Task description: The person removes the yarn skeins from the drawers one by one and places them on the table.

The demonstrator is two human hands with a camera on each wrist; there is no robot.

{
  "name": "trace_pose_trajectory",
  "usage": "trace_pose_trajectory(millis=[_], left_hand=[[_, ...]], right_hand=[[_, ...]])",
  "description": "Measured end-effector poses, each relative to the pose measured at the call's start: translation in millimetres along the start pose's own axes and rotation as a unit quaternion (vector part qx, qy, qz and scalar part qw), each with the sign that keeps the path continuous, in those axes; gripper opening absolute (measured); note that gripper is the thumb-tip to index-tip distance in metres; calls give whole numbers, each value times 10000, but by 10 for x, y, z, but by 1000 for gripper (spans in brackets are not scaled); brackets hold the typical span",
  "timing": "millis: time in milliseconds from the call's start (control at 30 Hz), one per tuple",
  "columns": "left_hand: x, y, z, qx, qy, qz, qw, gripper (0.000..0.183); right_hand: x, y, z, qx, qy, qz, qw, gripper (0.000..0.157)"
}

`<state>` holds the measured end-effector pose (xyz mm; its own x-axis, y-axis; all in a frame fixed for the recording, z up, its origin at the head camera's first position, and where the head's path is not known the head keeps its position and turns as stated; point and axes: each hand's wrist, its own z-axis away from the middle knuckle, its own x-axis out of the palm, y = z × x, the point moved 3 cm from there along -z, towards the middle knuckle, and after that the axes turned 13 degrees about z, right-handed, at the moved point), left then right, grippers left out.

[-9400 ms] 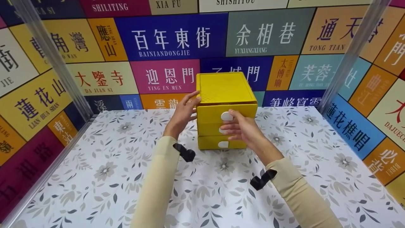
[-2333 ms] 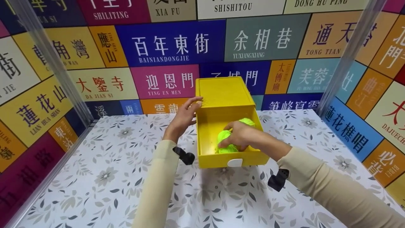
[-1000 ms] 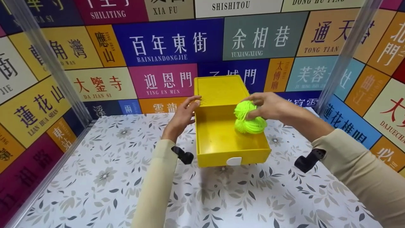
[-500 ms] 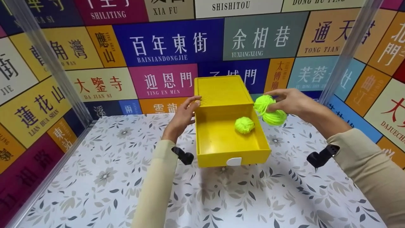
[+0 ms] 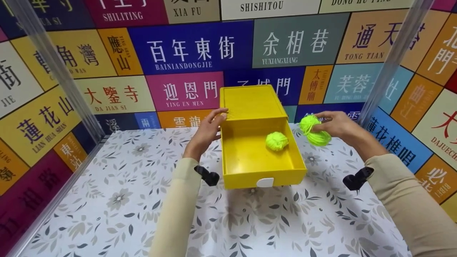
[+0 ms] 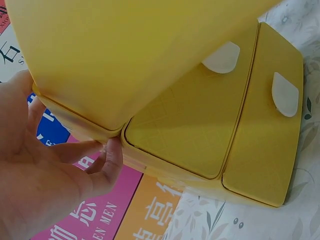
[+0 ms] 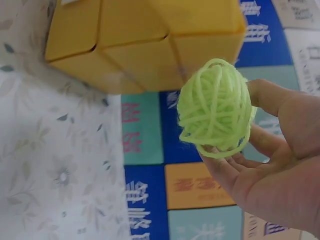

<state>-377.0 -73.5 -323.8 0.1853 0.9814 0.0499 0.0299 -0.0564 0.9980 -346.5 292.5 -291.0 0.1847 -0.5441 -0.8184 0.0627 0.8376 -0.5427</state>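
A yellow drawer cabinet [image 5: 250, 101] stands at the back of the table, its top drawer [image 5: 246, 181] pulled far out. My left hand [image 5: 206, 134] braces the cabinet's upper left side, fingertips on the edge beside the opening. My right hand [image 5: 337, 125] pinches a neon-green ball of yarn [image 5: 310, 124] in the air to the right of the drawer. In the head view this yarn shows two rounded lobes; in the right wrist view one wound end [image 7: 215, 110] faces the camera. Another ball of yarn [image 5: 277, 141] lies inside the drawer near its right wall.
A white floral cloth [image 5: 117, 214] covers the table. Walls with coloured sign panels [image 5: 192, 46] enclose the back and sides, with clear posts [image 5: 389, 71] at the corners. Below the pulled-out drawer, the lower drawers [image 6: 262, 120] are pushed in.
Since the oldest frame, the top drawer has come out and my right hand has lifted yarn from it. In the last second it carried the yarn right, past the drawer wall. My left hand stayed put.
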Motion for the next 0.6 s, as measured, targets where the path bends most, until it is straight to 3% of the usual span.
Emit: trace_pose_trajectory(millis=[267,600], left_hand=[[-2,-16,6,61,-27,75,9999,37],[-5,-16,-11,96,-78,155,9998,37]], right_hand=[[278,294,-236,159,-85,16,9998,75],[607,580,-387,250,59,-6,9997,74]])
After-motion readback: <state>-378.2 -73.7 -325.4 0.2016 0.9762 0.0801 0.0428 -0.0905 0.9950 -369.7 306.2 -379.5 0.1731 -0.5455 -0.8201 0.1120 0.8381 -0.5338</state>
